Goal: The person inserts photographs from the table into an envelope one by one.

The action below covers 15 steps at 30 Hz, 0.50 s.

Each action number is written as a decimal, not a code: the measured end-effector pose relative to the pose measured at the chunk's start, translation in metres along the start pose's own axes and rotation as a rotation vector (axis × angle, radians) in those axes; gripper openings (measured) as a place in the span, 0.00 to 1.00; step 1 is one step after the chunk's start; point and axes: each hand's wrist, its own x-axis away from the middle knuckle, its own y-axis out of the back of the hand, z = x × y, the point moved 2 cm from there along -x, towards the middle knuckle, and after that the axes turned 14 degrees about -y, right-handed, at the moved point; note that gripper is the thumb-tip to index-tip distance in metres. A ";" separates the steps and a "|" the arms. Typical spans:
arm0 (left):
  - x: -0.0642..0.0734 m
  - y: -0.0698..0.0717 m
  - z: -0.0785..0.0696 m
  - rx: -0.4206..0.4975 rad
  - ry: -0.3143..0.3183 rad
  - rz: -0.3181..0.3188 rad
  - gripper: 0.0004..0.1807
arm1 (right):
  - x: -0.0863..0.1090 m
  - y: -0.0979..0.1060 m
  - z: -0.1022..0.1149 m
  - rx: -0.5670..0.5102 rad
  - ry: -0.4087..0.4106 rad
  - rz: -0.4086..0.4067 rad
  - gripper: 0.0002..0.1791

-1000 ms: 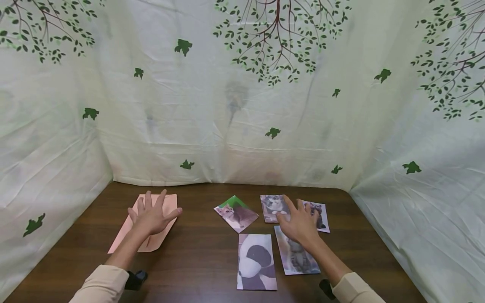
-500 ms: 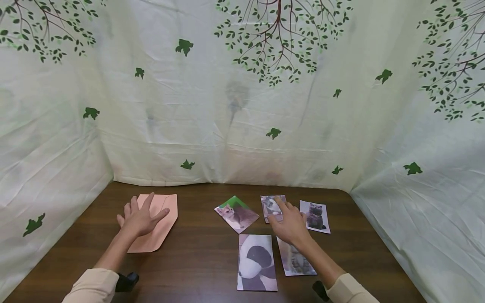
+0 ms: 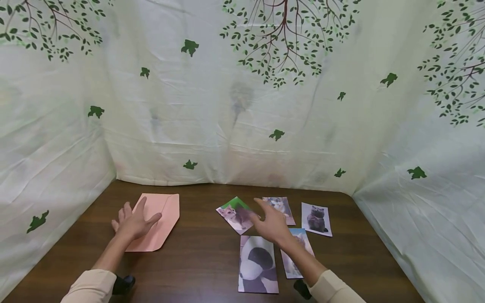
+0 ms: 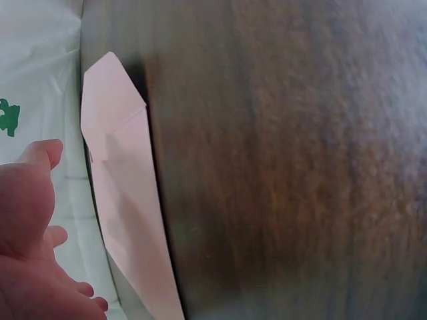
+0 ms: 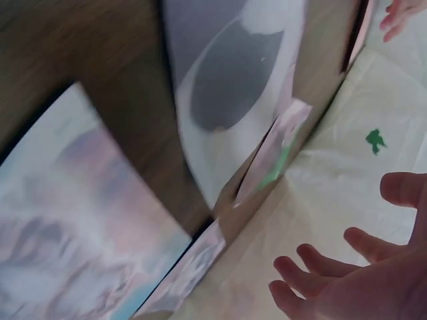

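A pink envelope (image 3: 166, 219) lies on the left of the dark wooden table. My left hand (image 3: 131, 224) is over its left part, fingers spread; the left wrist view shows the hand (image 4: 30, 233) with nothing in its grasp. On the right, my right hand (image 3: 272, 223) reaches in among several animal photos, thumb and fingers apart and holding nothing. Its fingertips overlap the edge of a kitten photo with a green corner (image 3: 229, 212). Behind the hand lies a cat photo (image 3: 279, 205). The forearm partly covers another photo (image 3: 291, 267) with a blue top edge.
A larger photo with rounded grey and white shapes (image 3: 257, 269) lies in front of the kitten photo. A dark grey cat photo (image 3: 316, 219) is at the far right of the group. White leaf-print cloth (image 3: 235, 105) stands around the table's back and sides.
My right hand has moved left, from over the back cat photo to beside the kitten photo. My left hand has shifted left and slightly nearer, uncovering more of the envelope's right part.
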 end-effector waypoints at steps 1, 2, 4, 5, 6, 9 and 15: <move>0.000 0.000 0.000 0.002 0.002 0.003 0.52 | 0.000 -0.002 0.002 -0.007 -0.008 0.010 0.30; 0.000 0.000 0.001 0.004 0.004 0.007 0.52 | 0.000 -0.003 0.004 -0.020 -0.011 0.018 0.30; 0.000 -0.001 0.002 0.008 0.010 0.014 0.52 | 0.001 -0.006 0.006 -0.042 -0.017 0.041 0.30; 0.000 -0.001 0.002 0.009 0.012 0.017 0.52 | 0.001 -0.008 0.007 -0.054 -0.021 0.052 0.30; 0.000 -0.001 0.003 0.009 0.015 0.019 0.52 | 0.001 -0.009 0.008 -0.065 -0.020 0.059 0.30; 0.000 -0.002 0.004 0.011 0.015 0.022 0.53 | 0.002 -0.011 0.010 -0.091 -0.017 0.069 0.29; -0.001 -0.006 0.005 0.012 0.002 0.042 0.53 | 0.002 -0.013 0.009 -0.104 -0.015 0.063 0.28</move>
